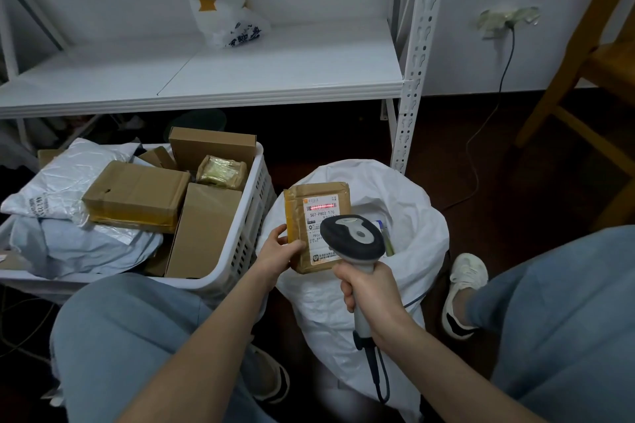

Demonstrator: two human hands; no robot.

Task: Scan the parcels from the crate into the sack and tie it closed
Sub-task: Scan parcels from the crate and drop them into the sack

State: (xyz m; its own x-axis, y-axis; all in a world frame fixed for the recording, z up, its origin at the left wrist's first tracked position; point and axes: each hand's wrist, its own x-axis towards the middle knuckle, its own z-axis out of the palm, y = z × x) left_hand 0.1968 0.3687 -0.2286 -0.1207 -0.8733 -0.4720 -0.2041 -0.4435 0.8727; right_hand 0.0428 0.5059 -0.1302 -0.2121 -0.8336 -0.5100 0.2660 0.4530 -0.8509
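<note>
Two hands are engaged over the mouth of the sack. Left hand [280, 249] grips the near-left corner of a small brown taped parcel [296, 213], thumb on its upper face, fingers underneath. Right hand [369, 292] is wrapped around the handle of a barcode scanner [354, 239], whose head points away at the parcel and overlaps its near-right corner in view. A red scan line [322, 206] falls across the barcode at the far end of the white shipping label [321, 216]. The scanner cable [379, 378] hangs from the handle base.

The parcel is held above the open white woven sack [412, 216], which stands on the floor between the person's knees. Just left of the sack, touching it, stands a white slotted plastic crate [254, 203] containing cardboard boxes [137, 194] and grey poly mailers [65, 182]. Beyond the crate is a white metal shelf [240, 79] carrying a printed plastic bag [230, 22]. A wooden chair [584, 79] stands at far right.
</note>
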